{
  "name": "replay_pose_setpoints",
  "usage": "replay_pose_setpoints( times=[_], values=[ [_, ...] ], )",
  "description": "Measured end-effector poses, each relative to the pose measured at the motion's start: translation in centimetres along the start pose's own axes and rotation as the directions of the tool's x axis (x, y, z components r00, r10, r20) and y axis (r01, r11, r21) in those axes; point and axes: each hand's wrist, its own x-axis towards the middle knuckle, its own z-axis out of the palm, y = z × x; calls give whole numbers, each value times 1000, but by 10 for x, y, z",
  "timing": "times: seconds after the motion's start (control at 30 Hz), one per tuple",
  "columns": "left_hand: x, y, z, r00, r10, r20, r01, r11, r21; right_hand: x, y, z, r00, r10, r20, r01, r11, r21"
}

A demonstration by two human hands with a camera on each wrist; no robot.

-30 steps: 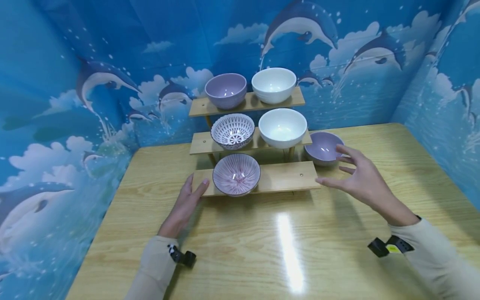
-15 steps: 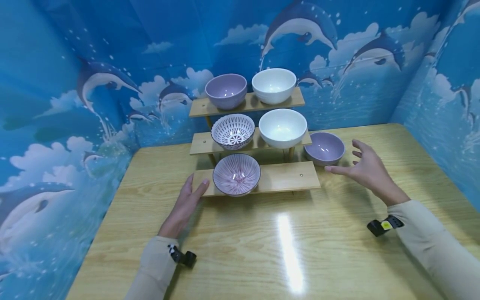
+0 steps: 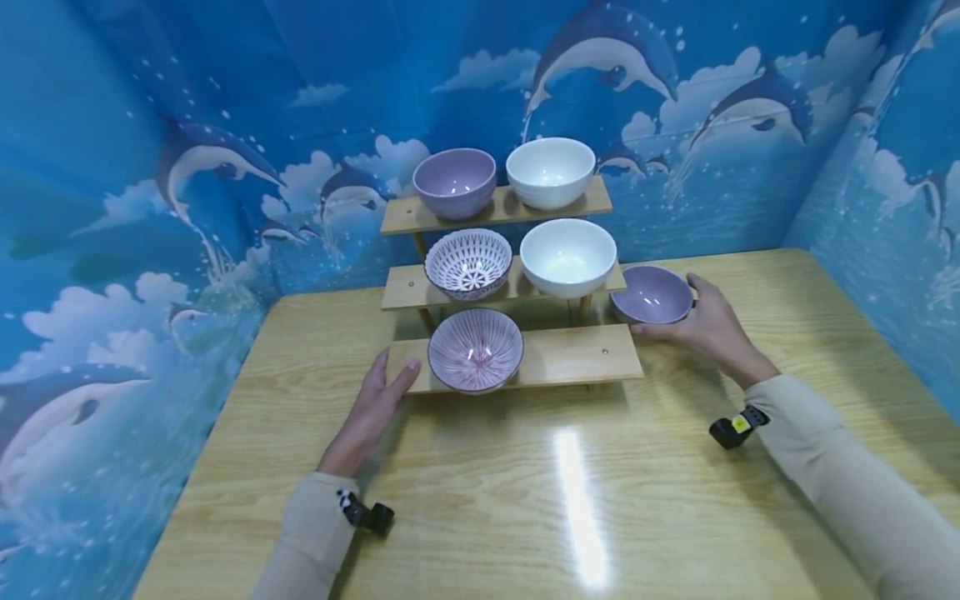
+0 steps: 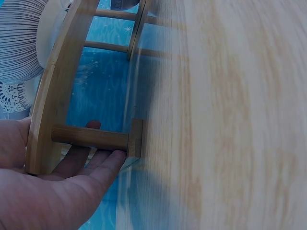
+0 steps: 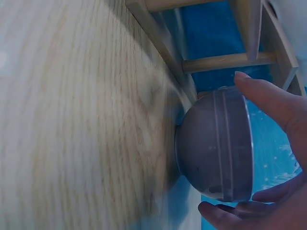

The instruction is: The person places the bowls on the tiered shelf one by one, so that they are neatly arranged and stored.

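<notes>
My left hand (image 3: 372, 404) grips the left end of the lowest board of a three-tier wooden display stand (image 3: 573, 354). In the left wrist view its fingers (image 4: 103, 167) reach under the board beside a round support post. At the stand's right, my right hand (image 3: 708, 329) spans a purple bowl (image 3: 652, 294) upright on the table. The right wrist view shows the thumb at the bowl's (image 5: 213, 143) rim and the other fingers at the opposite side. A pink-striped bowl (image 3: 476, 350) sits on the lowest board, right of my left hand.
On the middle board stand a patterned bowl (image 3: 468, 265) and a white bowl (image 3: 567, 258). The top board bears another purple bowl (image 3: 454, 185) and another white bowl (image 3: 551, 173). A blue dolphin-print backdrop (image 3: 337, 100) encloses the wooden table (image 3: 480, 500) at the back and sides.
My right hand has swung out to the right of the lowest board, then come in to the purple bowl, its fingers now around the side. My left hand has stayed at the board.
</notes>
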Motion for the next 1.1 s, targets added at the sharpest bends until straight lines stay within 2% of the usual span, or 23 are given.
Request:
replay_pose_setpoints(
  times=[0.43, 0.6, 0.93, 1.1],
  values=[
    [0, 1, 0, 1000, -10, -4, 10, 1000, 9, 16, 2, 9, 999, -19, -35, 20, 1000, 9],
    [0, 0, 0, 1000, -4, 2, 4, 1000, 7, 17, 2, 10, 999, 8, -38, -8, 1000, 2],
    [-1, -1, 0, 1000, -2, 2, 2, 1000, -1, 3, 6, -2, 998, 34, -54, -32, 999, 35],
    [1, -2, 1, 999, 43, 22, -42, 998, -47, -10, 5, -15, 997, 35, -67, -31, 998, 61]
  ],
)
